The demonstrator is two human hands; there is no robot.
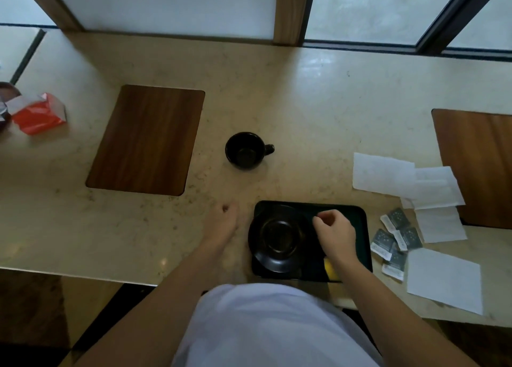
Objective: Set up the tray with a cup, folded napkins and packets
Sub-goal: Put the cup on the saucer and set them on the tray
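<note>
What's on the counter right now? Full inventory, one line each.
tray: 1, black, near counter edge
saucer: 1, black, left part of the tray
yellow item: 1, on the tray's near side, partly hidden
cup: 1, black, empty, on the counter beyond the tray
napkins: several, white, unfolded, right of the tray
packets: about five, grey and white, between tray and napkins
wooden mats: 2, brown, left and far right
red wrapper: 1, far left
left hand: on the counter, left of the tray
right hand: over the tray, fingers curled
</note>
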